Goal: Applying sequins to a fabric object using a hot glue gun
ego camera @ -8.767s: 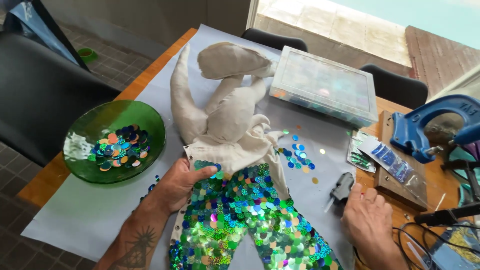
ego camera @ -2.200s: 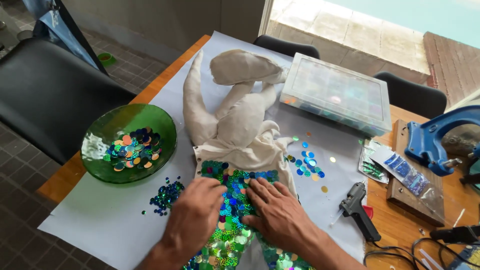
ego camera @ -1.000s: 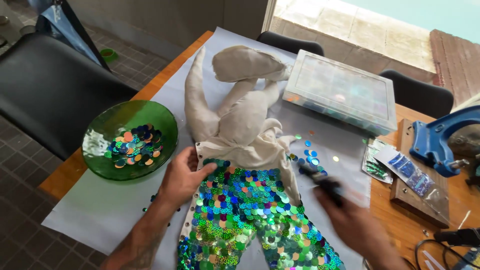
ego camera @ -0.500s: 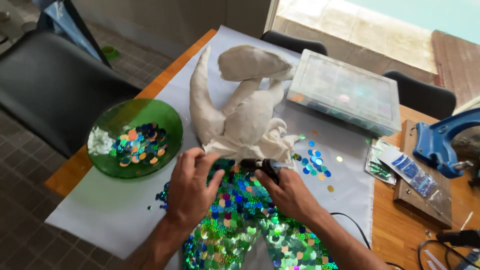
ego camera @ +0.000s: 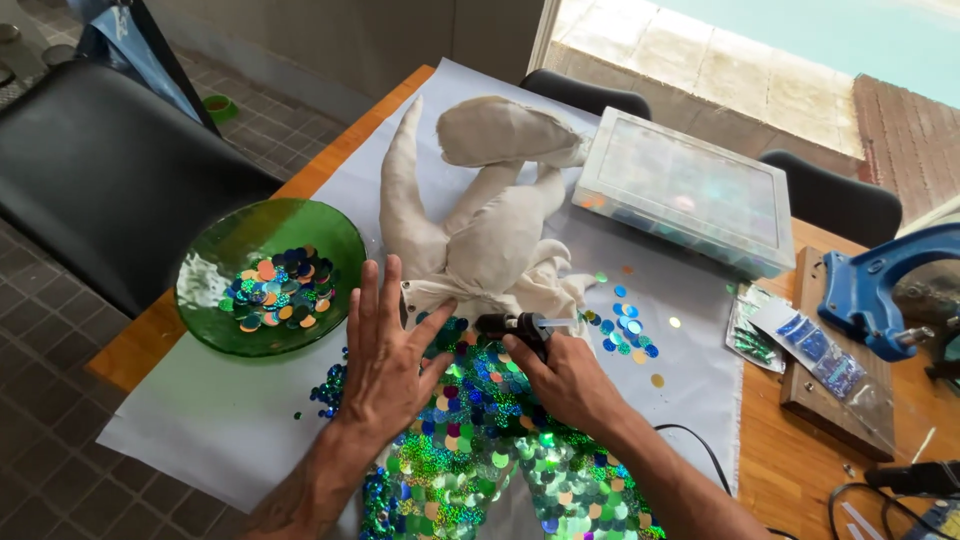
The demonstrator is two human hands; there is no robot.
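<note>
A: Your left hand (ego camera: 385,350) lies flat, fingers spread, on the sequinned fabric (ego camera: 480,440); why?

B: It pins the cloth so the edge stays put; your right hand (ego camera: 570,380) is closed around the black glue gun (ego camera: 515,325), nozzle at the sequins' upper border; the green bowl (ego camera: 215,270) sits near your left.

Bright even daylight, strongest beyond the clear plastic box (ego camera: 690,195); soft shadows, glare on box lid, sharp focus, slight edge distortion.
</note>
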